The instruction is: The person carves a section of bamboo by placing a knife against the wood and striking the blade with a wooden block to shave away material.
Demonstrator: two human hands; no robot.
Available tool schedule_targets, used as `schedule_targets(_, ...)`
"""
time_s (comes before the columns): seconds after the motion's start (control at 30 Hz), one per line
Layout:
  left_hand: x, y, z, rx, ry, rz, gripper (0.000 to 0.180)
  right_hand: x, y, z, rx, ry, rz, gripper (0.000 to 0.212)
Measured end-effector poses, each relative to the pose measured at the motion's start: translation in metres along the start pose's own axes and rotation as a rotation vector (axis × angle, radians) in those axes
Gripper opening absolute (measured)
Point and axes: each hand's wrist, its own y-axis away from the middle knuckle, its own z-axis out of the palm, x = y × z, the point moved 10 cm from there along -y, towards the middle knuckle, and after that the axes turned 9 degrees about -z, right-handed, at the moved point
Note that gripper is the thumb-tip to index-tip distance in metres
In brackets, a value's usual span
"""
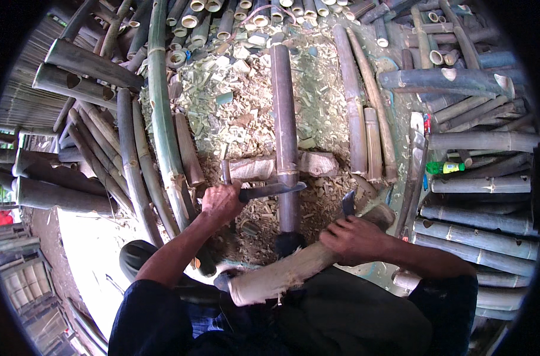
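My left hand [221, 202] is closed round a knife; its dark blade [273, 190] points right, across the upright-running bamboo pole [285, 113]. A thin wooden stick [225, 171] stands just beyond that hand; I cannot tell whether it is joined to anything. Over my lap, a thick pale length of wood [287, 274] with a frayed surface lies slantwise. My right hand [354, 240] is closed on top of it, with a short dark tool [348, 203] sticking up beyond the fingers. Its grip is hidden in the hand. The pole crosses a rough, chopped log [252, 168].
Wood chips [240, 107] cover the ground ahead. A long green bamboo pole [160, 113] lies at left, and shorter bamboo pieces [354, 107] at right. Stacked bamboo [483, 237] fills the right side. A green bottle [445, 168] lies beside it. Cut bamboo ends [190, 21] line the back.
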Motion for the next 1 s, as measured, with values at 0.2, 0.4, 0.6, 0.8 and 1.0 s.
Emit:
schedule_targets(0.2, 0.020, 0.057, 0.029, -0.086, 0.406, -0.004, 0.047, 0.058, 0.059, -0.046, 0.204, -0.407, 0.617, 0.068)
schedule_targets(0.4, 0.040, 0.081, 0.022, -1.132, 1.230, -0.088, 0.037, 0.081, 0.138, -0.070, 0.932, -0.569, 0.909, 0.093)
schedule_targets(0.6, 0.026, 0.002, -0.110, 0.129, 0.244, 0.465, 0.042, 0.090, 0.160, -0.031, 1.215, -1.002, 0.887, 0.066)
schedule_targets(0.8, -0.007, -0.055, -0.099, -0.026, 0.120, 0.253, 0.068, 0.084, 0.129, -0.005, 1.097, -1.258, 0.988, 0.067)
schedule_targets(1.0, -0.004, -0.073, -0.085, 0.013, 0.144, 0.318, 0.072, 0.073, 0.097, -0.008, 0.951, -1.337, 0.959, 0.075)
